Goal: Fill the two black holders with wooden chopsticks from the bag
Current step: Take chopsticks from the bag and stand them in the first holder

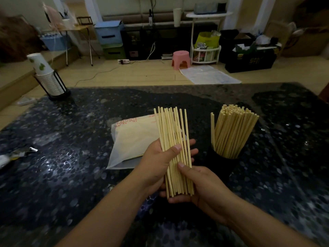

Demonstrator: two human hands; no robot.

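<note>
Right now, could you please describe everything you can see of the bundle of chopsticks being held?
The bundle of chopsticks is a loose sheaf of pale, thin wooden sticks, fanned slightly at the top, held roughly upright above the dark table. The left hand holds its middle, thumb across the front; the right hand cups its lower ends.

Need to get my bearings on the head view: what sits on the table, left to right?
Paper cup stack in its rack → chopstick bag → bundle of chopsticks held in both hands → black holder full of chopsticks.
</note>
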